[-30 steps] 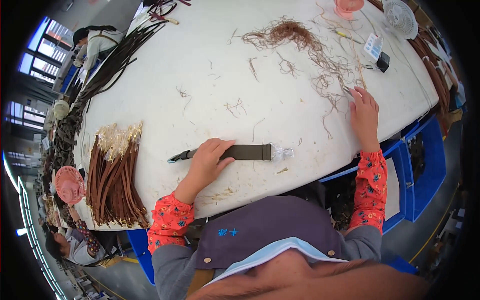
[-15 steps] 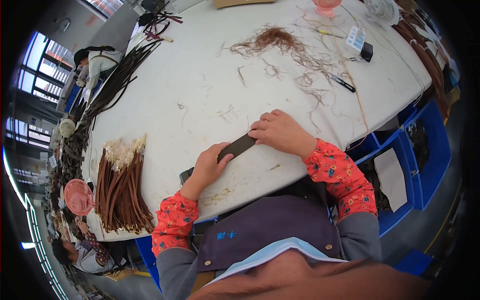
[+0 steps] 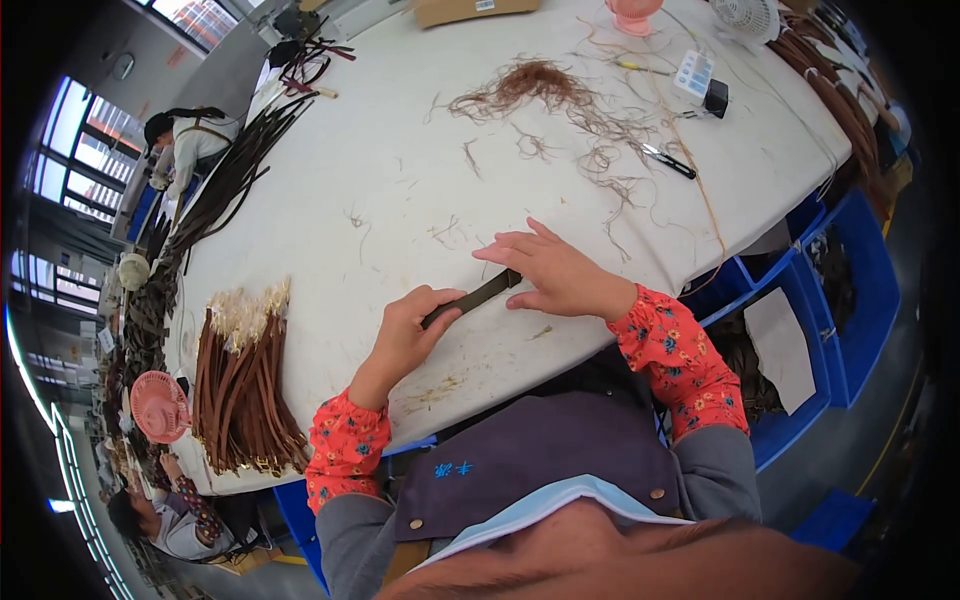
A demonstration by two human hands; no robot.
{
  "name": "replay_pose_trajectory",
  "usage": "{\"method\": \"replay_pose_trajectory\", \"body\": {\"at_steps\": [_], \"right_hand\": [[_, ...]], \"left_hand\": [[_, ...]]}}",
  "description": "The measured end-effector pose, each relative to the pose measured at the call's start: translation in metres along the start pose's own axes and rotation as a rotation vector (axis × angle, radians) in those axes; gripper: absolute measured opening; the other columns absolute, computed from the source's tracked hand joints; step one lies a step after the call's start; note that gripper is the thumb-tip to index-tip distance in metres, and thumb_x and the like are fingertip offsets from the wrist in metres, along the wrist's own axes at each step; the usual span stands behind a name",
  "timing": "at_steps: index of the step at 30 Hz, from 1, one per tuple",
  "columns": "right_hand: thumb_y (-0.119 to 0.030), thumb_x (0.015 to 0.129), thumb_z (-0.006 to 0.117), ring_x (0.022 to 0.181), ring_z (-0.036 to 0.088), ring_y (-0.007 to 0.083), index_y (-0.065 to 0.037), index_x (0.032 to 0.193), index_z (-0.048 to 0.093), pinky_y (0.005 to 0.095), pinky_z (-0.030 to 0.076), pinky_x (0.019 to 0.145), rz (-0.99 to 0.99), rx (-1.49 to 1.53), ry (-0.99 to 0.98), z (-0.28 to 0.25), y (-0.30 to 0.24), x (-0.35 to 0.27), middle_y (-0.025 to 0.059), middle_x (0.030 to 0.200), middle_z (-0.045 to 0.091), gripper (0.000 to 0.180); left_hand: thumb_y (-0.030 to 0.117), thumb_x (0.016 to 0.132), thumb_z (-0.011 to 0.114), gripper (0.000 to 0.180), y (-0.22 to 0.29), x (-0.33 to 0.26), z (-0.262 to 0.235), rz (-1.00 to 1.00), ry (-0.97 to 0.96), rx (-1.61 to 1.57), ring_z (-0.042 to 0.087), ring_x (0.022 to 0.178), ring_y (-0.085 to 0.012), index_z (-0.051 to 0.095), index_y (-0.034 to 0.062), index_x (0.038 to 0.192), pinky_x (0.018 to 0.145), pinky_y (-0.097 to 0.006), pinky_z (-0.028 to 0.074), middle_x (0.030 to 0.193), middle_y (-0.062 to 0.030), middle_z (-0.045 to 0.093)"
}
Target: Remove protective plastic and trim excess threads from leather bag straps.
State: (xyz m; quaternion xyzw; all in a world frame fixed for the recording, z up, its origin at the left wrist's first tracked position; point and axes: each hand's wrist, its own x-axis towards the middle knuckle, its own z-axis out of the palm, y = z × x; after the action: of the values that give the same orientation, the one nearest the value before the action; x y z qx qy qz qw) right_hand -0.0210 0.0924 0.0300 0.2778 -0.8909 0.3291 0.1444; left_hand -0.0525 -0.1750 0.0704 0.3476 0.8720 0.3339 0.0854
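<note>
We have our left hand closed on a dark olive strap, thumb along the near side and curled fingers on the other. Our right hand is open at the strap's far end, its fingers spread and the thumb well apart from them, with that end lying between; we cannot tell whether the fingers touch it. The strap runs straight between our two hands, slanting up to the right over the near part of the white surface. We see it as a narrow, plain length with a small crosswise band near the right hand; the left hand hides its other end. Beyond, black-handled snips lie beside loose brown threads.
</note>
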Motion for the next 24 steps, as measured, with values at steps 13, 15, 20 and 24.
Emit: {"method": "replay_pose_trajectory", "body": {"at_steps": [13, 15, 20, 24], "right_hand": [[-0.012, 0.094, 0.065, 0.072, 0.062, 0.0138, -0.006, 0.11, 0.067, 0.027, 0.048, 0.067, 0.297, 0.474, 0.025, -0.081, 0.001, -0.05, 0.0057, 0.082, 0.067, 0.018], [-0.012, 0.098, 0.061, 0.076, 0.056, 0.0057, -0.002, 0.112, 0.067, 0.0223, 0.046, 0.067, 0.392, 0.599, 0.081, -0.092, 0.001, -0.067, -0.0001, 0.082, 0.063, 0.018], [-0.012, 0.098, 0.062, 0.078, 0.054, 0.0029, -0.001, 0.11, 0.067, 0.0203, 0.045, 0.069, 0.547, 0.624, 0.207, -0.111, -0.006, -0.113, -0.0038, 0.086, 0.062, 0.017], [-0.01, 0.097, 0.062, 0.079, 0.055, 0.0023, -0.001, 0.111, 0.066, 0.0189, 0.045, 0.072, 0.664, 0.721, 0.399, -0.121, -0.007, -0.146, -0.0034, 0.089, 0.064, 0.017]], "left_hand": [[0.012, 0.081, 0.081, 0.028, -0.012, -0.001, -0.032, 0.159, -0.107, 0.178, 0.061, 0.075, -0.0112, 0.064, 0.0012, 0.101, 0.066, -0.028, 0.049, 0.078, -0.0049, 0.065], [0.01, 0.082, 0.08, 0.027, -0.008, 0.002, -0.028, -0.046, -0.249, -0.22, 0.06, 0.078, -0.0101, 0.062, 0.0019, 0.1, 0.068, -0.028, 0.049, 0.087, -0.0031, 0.064], [0.002, 0.08, 0.079, 0.046, 0.006, 0.024, -0.007, -0.093, -0.426, -0.543, 0.061, 0.088, -0.011, 0.058, 0.006, 0.121, 0.073, -0.025, 0.051, 0.116, -0.0038, 0.058], [-0.003, 0.082, 0.074, 0.062, 0.019, 0.035, -0.003, -0.125, -0.537, -0.733, 0.059, 0.105, -0.012, 0.048, 0.0034, 0.138, 0.084, -0.026, 0.053, 0.12, -0.0078, 0.059]]}}
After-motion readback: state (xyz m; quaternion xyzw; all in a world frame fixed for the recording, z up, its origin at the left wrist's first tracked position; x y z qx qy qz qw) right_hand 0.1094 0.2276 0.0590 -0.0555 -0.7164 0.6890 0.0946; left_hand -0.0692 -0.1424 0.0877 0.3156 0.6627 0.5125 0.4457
